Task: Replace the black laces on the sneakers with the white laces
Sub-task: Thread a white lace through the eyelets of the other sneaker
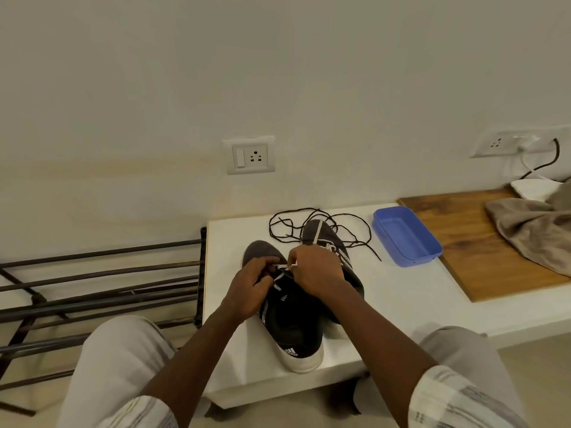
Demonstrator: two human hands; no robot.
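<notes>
**White lace going into the second sneaker**

The person sits before a low white counter [401, 298], and both sneakers stand on it, toes pointing to the wall. Both black laces [360, 241] are out already. They lie in a loose tangle at the far side, partly around the toe of the far sneaker [321, 233]. That sneaker shows white lace on its top, so I think it is done or almost done, though the right hand hides part of it.

The work is now on the near sneaker [293, 319]. The left hand [253, 285] and the right hand [318, 270] are both curled, and each pinches the white lace [279, 267], which runs tight between them over the eyelets. Only some white crossings show below the hands. By my judgement, what is left is the upper eyelets and the tying.

A blue tray [404, 239] stands to the right.
</notes>
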